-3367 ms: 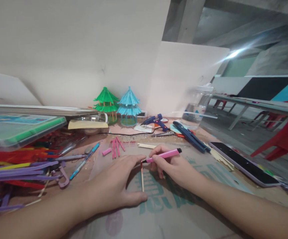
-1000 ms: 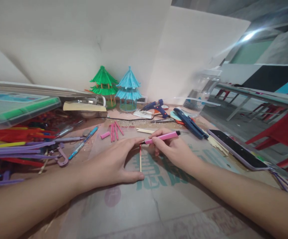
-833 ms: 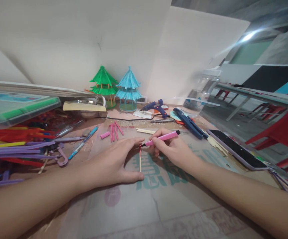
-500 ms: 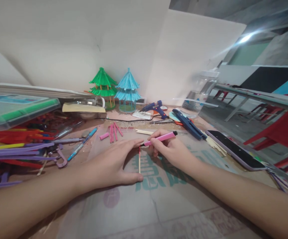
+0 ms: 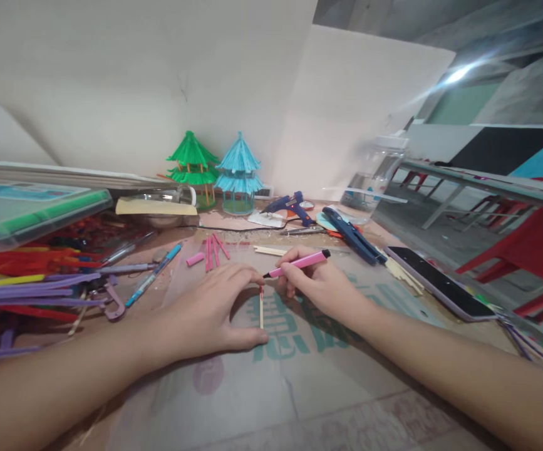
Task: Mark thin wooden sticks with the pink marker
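Taking the stick [image 5: 261,311] as the clock centre, I'm seeing the blue pen [image 5: 155,274] lying between 9 and 10, the cap [image 5: 195,259] resting at 10 and the pink sticks [image 5: 215,250] fanning out toward 11. The left hand [image 5: 205,307] is sitting at 9, thumb and index stretching wide and holding the stick end to end on the sheet [image 5: 247,407]. Plain sticks [image 5: 270,250] are lying at 12. The marker [image 5: 309,258] is pointing in from between 1 and 2, and the right hand [image 5: 317,280] at 2 is pinching its barrel. Its tip is sitting right by the left index; can't tell if they're touching. Phone's [image 5: 440,282] lying near 3.

I'm guessing the stick is weighing next to nothing, stiff but snappable, maybe rolling easily. I'd be gripping the bare near end, since the red far end could be smearing. The marker's probably feeling light and smooth, so low on the barrel is looking right.

Versus half a second ago, the left index is reaching lower and less red is showing. The pink sticks aren't budging; the whole view's just shifting a touch.
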`<state>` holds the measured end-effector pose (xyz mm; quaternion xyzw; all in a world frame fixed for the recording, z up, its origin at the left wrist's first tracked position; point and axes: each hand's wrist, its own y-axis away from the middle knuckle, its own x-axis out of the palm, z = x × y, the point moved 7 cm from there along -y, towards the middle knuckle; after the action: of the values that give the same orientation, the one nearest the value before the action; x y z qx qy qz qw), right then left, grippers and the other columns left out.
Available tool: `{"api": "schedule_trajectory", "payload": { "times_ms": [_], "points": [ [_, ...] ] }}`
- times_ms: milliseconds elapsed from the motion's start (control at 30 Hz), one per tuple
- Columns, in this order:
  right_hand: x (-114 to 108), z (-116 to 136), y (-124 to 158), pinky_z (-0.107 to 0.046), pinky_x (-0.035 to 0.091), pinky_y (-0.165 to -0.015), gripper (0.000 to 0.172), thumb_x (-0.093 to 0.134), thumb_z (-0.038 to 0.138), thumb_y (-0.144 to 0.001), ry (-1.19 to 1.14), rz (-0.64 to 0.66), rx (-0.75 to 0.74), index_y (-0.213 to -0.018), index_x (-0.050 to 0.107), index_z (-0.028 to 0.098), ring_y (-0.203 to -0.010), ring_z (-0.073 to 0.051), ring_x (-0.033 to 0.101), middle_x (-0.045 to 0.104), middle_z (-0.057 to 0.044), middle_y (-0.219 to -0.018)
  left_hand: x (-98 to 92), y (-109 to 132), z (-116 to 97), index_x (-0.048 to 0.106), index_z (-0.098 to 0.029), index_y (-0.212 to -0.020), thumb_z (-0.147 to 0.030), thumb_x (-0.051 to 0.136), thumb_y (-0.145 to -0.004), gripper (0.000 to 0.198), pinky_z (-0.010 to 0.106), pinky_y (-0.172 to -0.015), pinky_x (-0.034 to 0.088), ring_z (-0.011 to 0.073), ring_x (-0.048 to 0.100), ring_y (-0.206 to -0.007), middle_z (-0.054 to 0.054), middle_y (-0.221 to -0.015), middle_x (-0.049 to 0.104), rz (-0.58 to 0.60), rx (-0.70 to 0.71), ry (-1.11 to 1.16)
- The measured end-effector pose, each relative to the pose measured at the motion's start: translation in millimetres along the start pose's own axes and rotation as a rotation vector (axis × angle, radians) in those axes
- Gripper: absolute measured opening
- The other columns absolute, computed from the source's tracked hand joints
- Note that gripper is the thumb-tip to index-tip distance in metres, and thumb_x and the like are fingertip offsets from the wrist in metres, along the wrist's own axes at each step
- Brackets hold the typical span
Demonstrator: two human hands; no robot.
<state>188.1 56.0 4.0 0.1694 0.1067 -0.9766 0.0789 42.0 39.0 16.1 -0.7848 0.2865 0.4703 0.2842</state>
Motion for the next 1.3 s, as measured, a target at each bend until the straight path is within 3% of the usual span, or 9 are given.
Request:
{"api": "schedule_trajectory", "payload": {
  "times_ms": [167, 600, 1300],
  "points": [
    [-4.1, -0.4, 0.4, -0.026, 0.045, -0.056, 0.016, 0.050, 0.037, -0.087, 0.051, -0.044, -0.040, -0.085, 0.053, 0.020, -0.055, -0.013, 0.057, 0.060, 0.002, -0.063, 1.1, 1.0, -1.5, 0.061, -0.023, -0.112, -0.038, 0.073, -0.076, 0.041, 0.038, -0.096, 0.046, 0.0253, 0.055, -0.110, 0.005, -0.119, 0.057, -0.004, 0.081, -0.019],
    [-6.1, -0.7, -2.0, -0.024, 0.038, -0.051, 0.014, 0.052, 0.033, -0.086, 0.104, -0.074, -0.068, -0.081, 0.055, 0.020, -0.050, -0.011, 0.046, 0.056, 0.004, -0.059, 0.9, 0.3, -1.6, 0.063, -0.022, -0.113, -0.039, 0.072, -0.076, 0.042, 0.037, -0.095, 0.047, 0.0250, 0.057, -0.108, 0.005, -0.118, 0.058, -0.001, 0.079, -0.034],
    [-1.0, 3.2, -0.8, -0.023, 0.038, -0.049, 0.012, 0.054, 0.031, -0.084, 0.047, -0.010, -0.063, -0.078, 0.053, 0.020, -0.049, -0.011, 0.047, 0.058, 0.003, -0.059, -2.2, -0.6, -3.7, 0.062, -0.021, -0.108, -0.040, 0.071, -0.075, 0.039, 0.038, -0.092, 0.048, 0.0265, 0.058, -0.106, 0.006, -0.114, 0.061, 0.010, 0.049, -0.038]
  ]
}}
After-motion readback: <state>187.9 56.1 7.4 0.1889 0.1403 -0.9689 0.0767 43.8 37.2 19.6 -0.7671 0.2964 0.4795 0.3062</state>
